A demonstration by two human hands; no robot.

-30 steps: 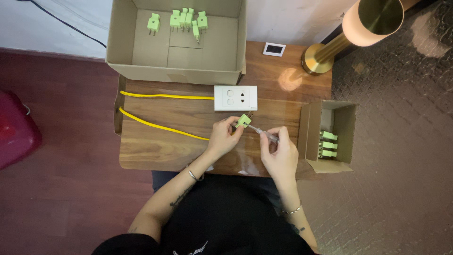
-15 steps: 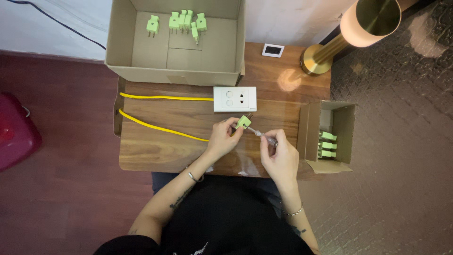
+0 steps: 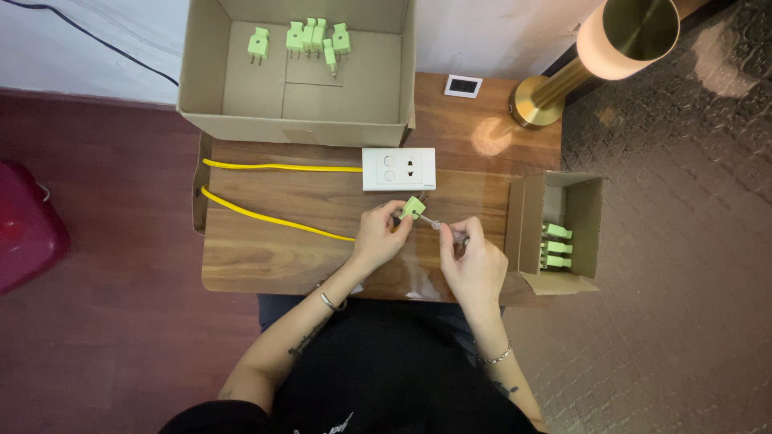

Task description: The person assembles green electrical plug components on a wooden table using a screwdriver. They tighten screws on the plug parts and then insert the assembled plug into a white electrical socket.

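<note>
Overhead, the wooden worktop fills the middle of the view, with dark red floor to its left and patterned grey floor to its right. At its far edge stands the large open cardboard box, holding several loose green plugs along its back wall. A brass lamp with a pale shade stands at the far right corner, its base beside a small white square item. A smaller open cardboard box lies on its side at the right edge of the worktop, with three more green plugs stacked inside. A yellow cable runs in two lines from the left edge: the upper line meets the white socket block, and the lower one ends at the left hand. The left hand is closed, pinching a green plug between thumb and fingertips just in front of the socket block. The right hand is also closed, gripping a small screwdriver with a clear handle; its thin tip points up and left toward the held plug, near it, though contact cannot be told.
</note>
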